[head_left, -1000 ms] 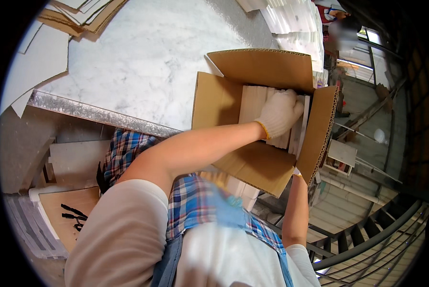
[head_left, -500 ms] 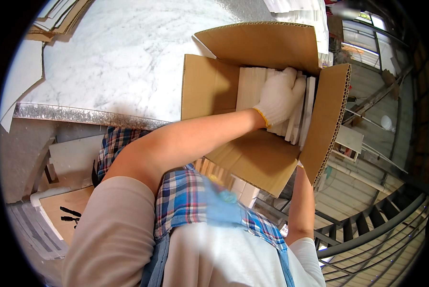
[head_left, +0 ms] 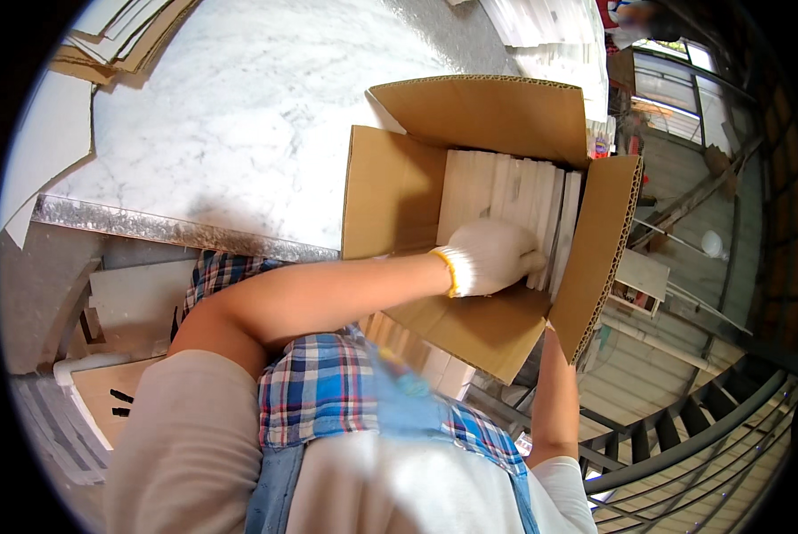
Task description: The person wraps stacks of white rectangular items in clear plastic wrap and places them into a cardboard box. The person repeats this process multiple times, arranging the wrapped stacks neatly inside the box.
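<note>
Slabs [head_left: 483,191], off-white and straight-edged, sit side by side inside the open brown cardboard box [head_left: 388,200]. At their near ends, the white-knit-gloved left hand [head_left: 494,258] curls its fingers together; behind the box, I cannot tell the right hand's.

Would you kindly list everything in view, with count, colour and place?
Cardboard box: one, brown, open, centre-right
Flat pieces: several, whitish, packed inside the box
Table: one, white marbled, upper left
Flat sheets: several, white and brown, far left
Stacked material: count unclear, white, top right
Railing: one, dark, lower right
Apron: one, blue plaid, on the person
Left hand: one, white-gloved, at the pieces' near ends
Right forearm: one, bare, below the box; its hand hidden
</note>
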### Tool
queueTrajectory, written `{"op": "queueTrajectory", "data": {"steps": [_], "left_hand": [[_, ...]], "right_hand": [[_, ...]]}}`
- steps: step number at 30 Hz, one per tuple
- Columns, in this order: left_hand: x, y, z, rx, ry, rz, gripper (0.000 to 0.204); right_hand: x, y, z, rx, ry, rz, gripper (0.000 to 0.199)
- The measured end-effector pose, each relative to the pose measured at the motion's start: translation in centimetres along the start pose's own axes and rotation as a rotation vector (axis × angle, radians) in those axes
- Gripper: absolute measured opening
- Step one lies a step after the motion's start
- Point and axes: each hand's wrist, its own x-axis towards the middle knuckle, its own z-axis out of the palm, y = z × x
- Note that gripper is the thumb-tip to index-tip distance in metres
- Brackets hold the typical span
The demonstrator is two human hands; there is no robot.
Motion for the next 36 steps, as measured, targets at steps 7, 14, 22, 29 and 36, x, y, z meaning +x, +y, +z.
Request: {"op": "queueTrajectory", "data": {"steps": [7, 14, 22, 29, 36], "left_hand": [[0.0, 1.8, -1.2, -0.021, 0.185, -0.129, 0.041], [3.9, 2.3, -2.4, -0.278, 0.382, -0.002, 0.047], [4.5, 3.1, -3.0, -0.048, 0.406, 0.019, 0.038], [6.6, 2.4, -3.1, -0.179, 0.460, 0.180, 0.035], [5.7, 3.3, -3.2, -0.581, 0.356, -0.051, 0.042]], "right_hand": [[0.4, -1.5, 0.4, -0.638, -0.028, -0.261, 0.042], [0.4, 1.0, -0.5, -0.540, -0.013, -0.397, 0.045], [1.1, 2.7, -0.8, 0.378, -0.042, 0.075, 0.054], [0.7, 1.7, -1.2, -0.221, -0.076, -0.197, 0.050], [0.7, 0.3, -0.3, -0.381, -0.109, -0.301, 0.047]]}}
